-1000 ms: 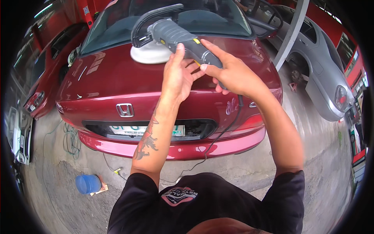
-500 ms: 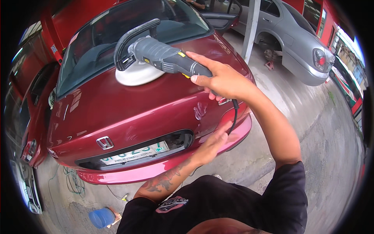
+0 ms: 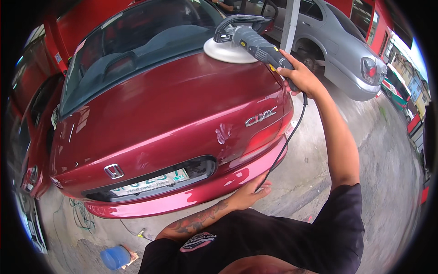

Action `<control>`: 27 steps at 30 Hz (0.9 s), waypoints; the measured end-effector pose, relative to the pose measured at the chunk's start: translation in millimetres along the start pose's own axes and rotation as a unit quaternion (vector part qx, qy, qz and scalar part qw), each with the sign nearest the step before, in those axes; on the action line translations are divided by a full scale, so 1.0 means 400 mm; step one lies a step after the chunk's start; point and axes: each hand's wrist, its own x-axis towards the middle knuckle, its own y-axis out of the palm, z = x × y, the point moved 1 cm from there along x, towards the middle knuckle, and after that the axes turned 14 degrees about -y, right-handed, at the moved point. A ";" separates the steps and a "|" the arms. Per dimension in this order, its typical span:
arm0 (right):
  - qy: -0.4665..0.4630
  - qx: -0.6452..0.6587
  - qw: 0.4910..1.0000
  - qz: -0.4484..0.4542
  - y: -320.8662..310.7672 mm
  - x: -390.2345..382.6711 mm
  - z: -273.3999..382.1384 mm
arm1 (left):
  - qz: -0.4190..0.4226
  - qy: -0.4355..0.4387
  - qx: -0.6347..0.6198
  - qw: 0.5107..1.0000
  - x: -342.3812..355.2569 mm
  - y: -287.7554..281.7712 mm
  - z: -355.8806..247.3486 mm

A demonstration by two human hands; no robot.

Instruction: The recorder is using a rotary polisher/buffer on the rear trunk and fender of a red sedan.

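Note:
My right hand (image 3: 301, 75) is closed around the rear handle of a grey and black polisher (image 3: 258, 43) with yellow accents. Its round white pad (image 3: 230, 51) lies on the far right part of a dark red car's trunk lid (image 3: 150, 107), by the rear window. A black power cord (image 3: 286, 146) hangs from the handle down to my left hand (image 3: 250, 194). That hand is low beside the bumper (image 3: 182, 196), with the cord running in between thumb and fingers. A whitish smear (image 3: 223, 133) marks the rear panel above the licence plate recess.
A silver car (image 3: 346, 59) with a wheel off stands at the right, behind a pale post (image 3: 290, 27). Another red car (image 3: 39, 132) is at the left. On the floor are a blue bucket (image 3: 115, 258) and a coiled green hose (image 3: 82, 214). Someone's arm (image 3: 225, 5) shows at the back.
The polisher and my right hand have moved right across the trunk lid, toward its far right edge. My left hand has dropped nearer to me, below the bumper.

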 end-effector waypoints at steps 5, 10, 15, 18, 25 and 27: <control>0.006 -0.020 0.999 -0.029 -0.046 -0.034 -0.018 | -0.002 -0.019 0.024 1.000 0.002 -0.013 0.054; 0.016 -0.025 0.999 -0.024 -0.066 -0.131 0.027 | 0.012 -0.032 0.006 0.999 0.007 -0.026 0.026; -0.033 -0.008 0.999 0.022 0.008 -0.178 0.096 | 0.018 0.000 -0.022 1.000 -0.001 -0.052 -0.077; -0.092 -0.031 0.992 0.077 0.087 -0.199 0.157 | 0.006 0.066 -0.083 0.994 -0.023 -0.092 -0.132; -0.191 -0.064 0.964 0.176 0.178 -0.308 0.211 | -0.065 0.226 -0.338 0.911 -0.081 -0.176 -0.222; -0.158 -0.041 0.964 0.209 0.170 -0.349 0.232 | -0.087 0.270 -0.363 0.888 -0.089 -0.186 -0.272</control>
